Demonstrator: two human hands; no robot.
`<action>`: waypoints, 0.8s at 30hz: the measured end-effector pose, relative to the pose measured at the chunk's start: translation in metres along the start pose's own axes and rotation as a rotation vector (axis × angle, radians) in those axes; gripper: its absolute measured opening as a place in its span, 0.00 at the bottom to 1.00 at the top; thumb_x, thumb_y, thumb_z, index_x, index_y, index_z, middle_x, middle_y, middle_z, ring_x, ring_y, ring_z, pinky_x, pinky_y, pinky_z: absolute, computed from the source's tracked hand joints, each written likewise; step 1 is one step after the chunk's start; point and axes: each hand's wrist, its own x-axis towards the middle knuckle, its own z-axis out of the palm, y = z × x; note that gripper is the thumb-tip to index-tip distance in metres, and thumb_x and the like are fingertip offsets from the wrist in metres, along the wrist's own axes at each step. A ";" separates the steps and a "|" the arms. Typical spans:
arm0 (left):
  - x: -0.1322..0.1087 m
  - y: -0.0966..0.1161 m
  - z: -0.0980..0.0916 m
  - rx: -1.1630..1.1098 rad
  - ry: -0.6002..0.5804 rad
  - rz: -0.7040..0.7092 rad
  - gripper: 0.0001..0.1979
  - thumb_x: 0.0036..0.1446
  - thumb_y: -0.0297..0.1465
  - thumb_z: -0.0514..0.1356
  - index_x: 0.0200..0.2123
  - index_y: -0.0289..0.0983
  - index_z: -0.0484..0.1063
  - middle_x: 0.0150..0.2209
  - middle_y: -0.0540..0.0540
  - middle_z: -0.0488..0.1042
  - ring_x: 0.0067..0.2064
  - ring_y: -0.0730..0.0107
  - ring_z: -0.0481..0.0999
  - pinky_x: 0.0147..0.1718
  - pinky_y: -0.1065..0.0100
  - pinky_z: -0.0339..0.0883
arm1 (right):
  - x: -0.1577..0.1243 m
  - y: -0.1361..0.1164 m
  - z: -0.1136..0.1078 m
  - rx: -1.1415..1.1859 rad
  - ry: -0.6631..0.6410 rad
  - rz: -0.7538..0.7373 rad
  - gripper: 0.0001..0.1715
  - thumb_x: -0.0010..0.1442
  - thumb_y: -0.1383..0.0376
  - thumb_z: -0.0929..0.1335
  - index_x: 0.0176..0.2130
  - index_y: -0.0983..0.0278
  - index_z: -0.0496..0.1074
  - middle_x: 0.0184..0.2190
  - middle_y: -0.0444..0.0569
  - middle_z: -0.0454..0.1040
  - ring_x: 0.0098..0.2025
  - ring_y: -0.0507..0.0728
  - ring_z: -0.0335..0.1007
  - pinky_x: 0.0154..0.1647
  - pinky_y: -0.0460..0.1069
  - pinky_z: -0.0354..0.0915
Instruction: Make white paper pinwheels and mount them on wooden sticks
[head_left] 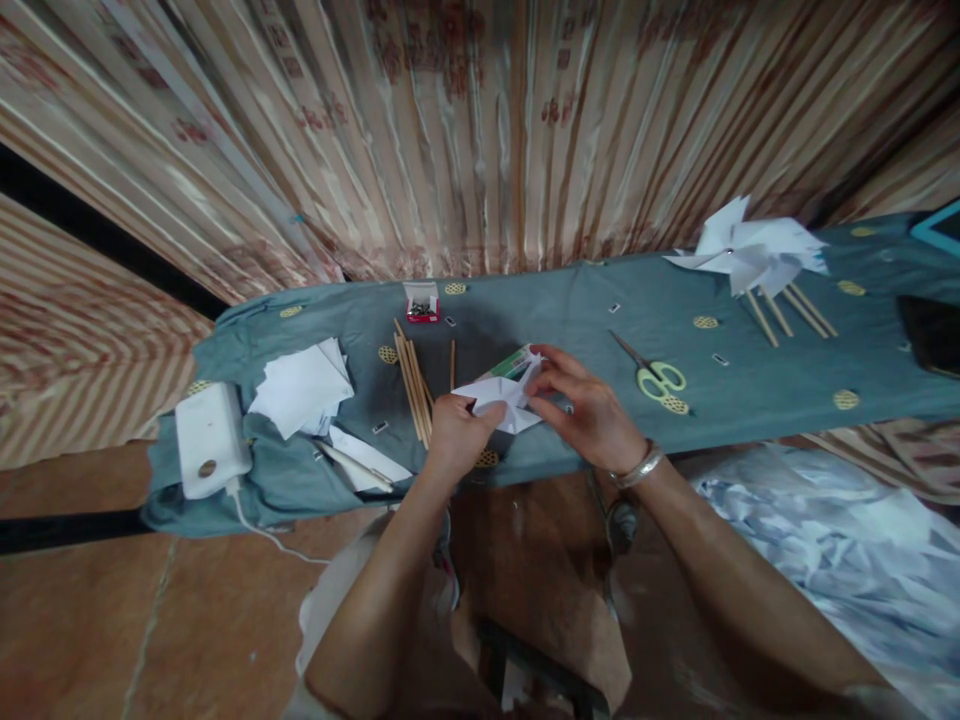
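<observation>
A folded white paper piece (501, 398) lies on the teal cloth-covered table (570, 310), just in front of me. My left hand (459, 438) pinches its near left corner, fingers closed on the paper. My right hand (589, 408), with a metal bangle at the wrist, holds the right side and its fingertips press a flap near the top. A green and white item (514, 362) peeks out from under the paper. Several wooden sticks (413, 385) lie just left of my left hand.
A stack of white paper sheets (304, 388) and a white power bank (211, 437) with its cable sit at the left. A small red pin box (422, 303) is at the back. Yellow-handled scissors (654, 377) lie right; finished white pinwheels (750, 258) on sticks at far right.
</observation>
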 end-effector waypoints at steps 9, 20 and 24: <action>-0.002 0.001 -0.003 0.119 0.082 0.118 0.05 0.43 0.27 0.62 0.24 0.34 0.79 0.26 0.50 0.76 0.28 0.69 0.73 0.25 0.73 0.62 | 0.000 -0.001 0.000 0.016 -0.065 -0.017 0.05 0.57 0.69 0.66 0.35 0.59 0.70 0.62 0.51 0.62 0.63 0.62 0.60 0.61 0.61 0.59; -0.004 0.002 0.000 0.104 0.071 0.156 0.03 0.43 0.25 0.62 0.24 0.36 0.77 0.23 0.50 0.75 0.26 0.68 0.73 0.27 0.72 0.63 | -0.001 -0.003 0.005 -0.142 -0.046 -0.134 0.04 0.60 0.69 0.64 0.34 0.63 0.69 0.63 0.58 0.59 0.66 0.64 0.51 0.65 0.62 0.53; -0.004 0.002 0.000 0.117 0.078 0.175 0.03 0.43 0.26 0.62 0.25 0.36 0.77 0.25 0.49 0.76 0.28 0.67 0.74 0.29 0.71 0.64 | -0.001 -0.004 0.005 -0.125 -0.056 -0.156 0.03 0.59 0.69 0.65 0.33 0.62 0.68 0.64 0.54 0.57 0.69 0.64 0.43 0.67 0.64 0.50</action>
